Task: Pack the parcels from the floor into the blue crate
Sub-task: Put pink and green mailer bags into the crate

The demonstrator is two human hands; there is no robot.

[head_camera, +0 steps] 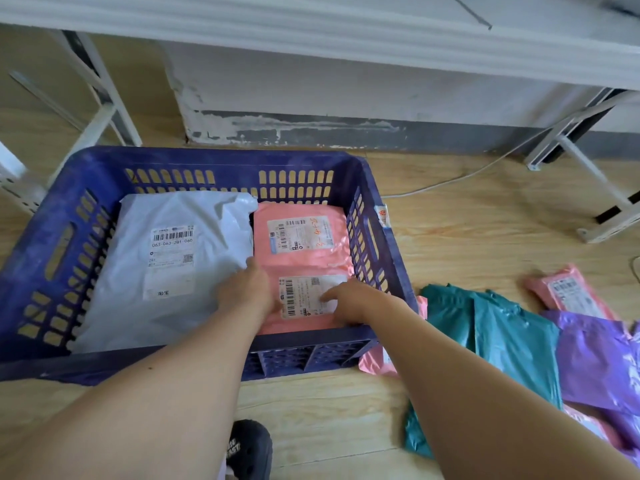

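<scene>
Teal parcel (pixel 502 348) and purple parcel (pixel 595 362) lie on the floor (pixel 450 237) at my right, outside the blue crate (pixel 225 157). In its near right corner my right hand (pixel 353 303) lies flat on the near pink parcel (pixel 294 325), over its label (pixel 304 292), grip open. My left hand (pixel 244 292) sits at that parcel's left edge, fingertips hidden, so I cannot tell its grip. I should press it level against the near wall. Beyond, a second pink parcel (pixel 301 233) and the white parcel (pixel 138 271) cover the bottom; the rest probably stack on top.

Wood floor (pixel 467 223), scuffed wall (pixel 346 88), white table legs (pixel 595 178).
</scene>
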